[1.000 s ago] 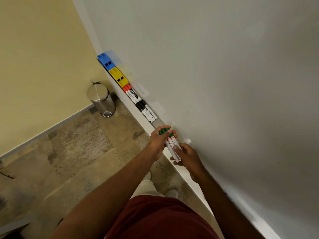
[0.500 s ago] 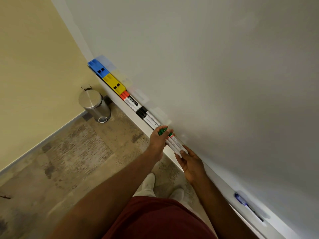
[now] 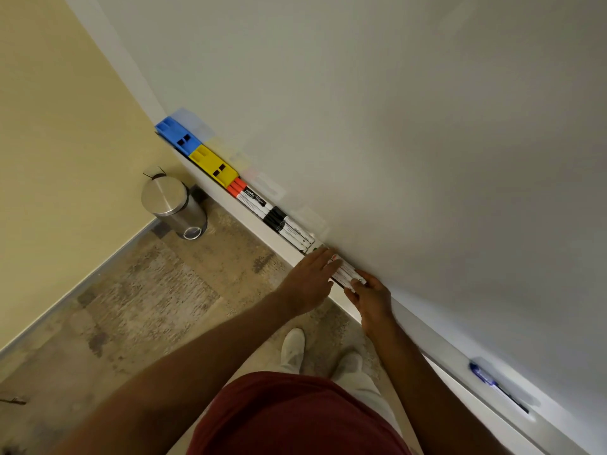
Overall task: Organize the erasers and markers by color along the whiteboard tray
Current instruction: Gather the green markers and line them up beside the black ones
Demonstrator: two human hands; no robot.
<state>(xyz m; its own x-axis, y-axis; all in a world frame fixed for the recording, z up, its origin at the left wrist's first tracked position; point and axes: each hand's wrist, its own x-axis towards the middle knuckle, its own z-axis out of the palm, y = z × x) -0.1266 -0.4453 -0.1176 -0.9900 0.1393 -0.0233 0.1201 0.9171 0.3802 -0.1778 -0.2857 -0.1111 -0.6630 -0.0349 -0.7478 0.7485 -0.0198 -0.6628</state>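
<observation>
Likely risk: the marker bundle [image 3: 345,274] rolls off the whiteboard tray [image 3: 262,229] when released. Tray holds blue eraser [image 3: 177,135], yellow eraser [image 3: 212,164], red-capped markers [image 3: 249,198], black-capped markers [image 3: 289,228]. Left hand [image 3: 308,280] flat over the bundle, right hand [image 3: 369,295] pinching its end; cap colour hidden.

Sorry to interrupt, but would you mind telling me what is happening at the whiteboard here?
A person is sorting supplies by color along the tray. From the far end sit a blue eraser, a yellow eraser, red markers and black markers. The left hand and right hand rest on the next bundle of markers. A blue marker lies alone further along.
</observation>
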